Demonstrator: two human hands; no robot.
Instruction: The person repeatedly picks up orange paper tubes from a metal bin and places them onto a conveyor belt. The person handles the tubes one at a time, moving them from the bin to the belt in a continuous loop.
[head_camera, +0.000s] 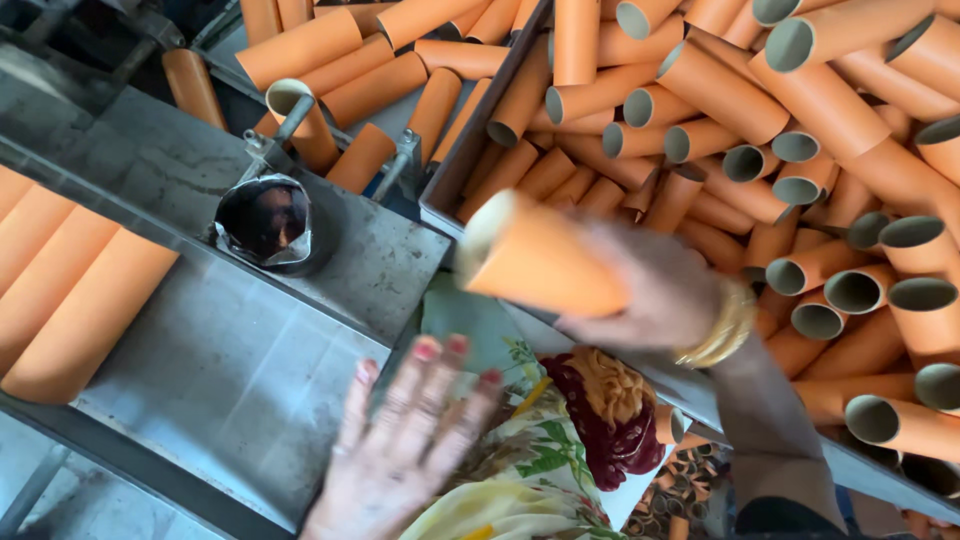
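Over the grey metal bench (250, 360), the person's right hand (655, 290) is closed around one orange cardboard tube (540, 258), gripping its rear end so the open mouth points left, toward the round socket (268, 220) set in the bench top; the tube is blurred, held clear of every surface. The left hand (400, 450) is spread flat with fingers apart, holding nothing, hovering low above the bench edge. Behind the right hand, a metal bin (480, 130) is heaped with loose tubes (760, 110) within easy reach. At far left, more tubes (70, 290) lie side by side.
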